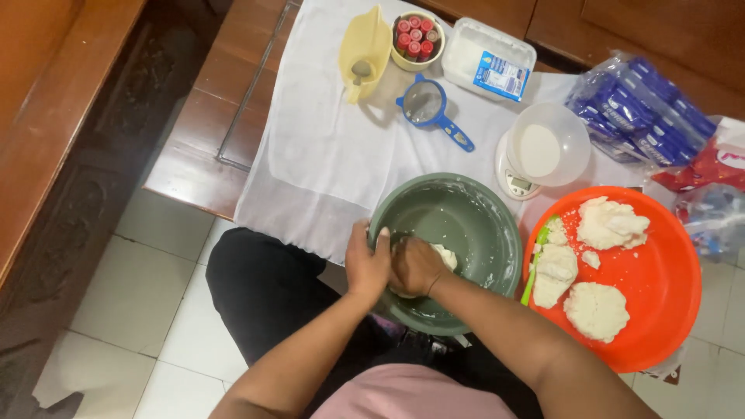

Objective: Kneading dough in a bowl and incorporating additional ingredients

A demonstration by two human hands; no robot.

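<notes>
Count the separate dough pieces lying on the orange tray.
5: a big one at the back, one at the left, one in front, two small bits. None seem hidden.

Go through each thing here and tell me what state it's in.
Green bowl: smeared inside, holds dough.
Dough: pressed under both hands.
Left hand: on the bowl's rim.
Right hand: closed on dough.
Orange tray: carries dough lumps.
Clear bowl: on scale, white powder inside.
Strainer: empty.

A wooden table (198,147) carries a white cloth (318,147).
</notes>
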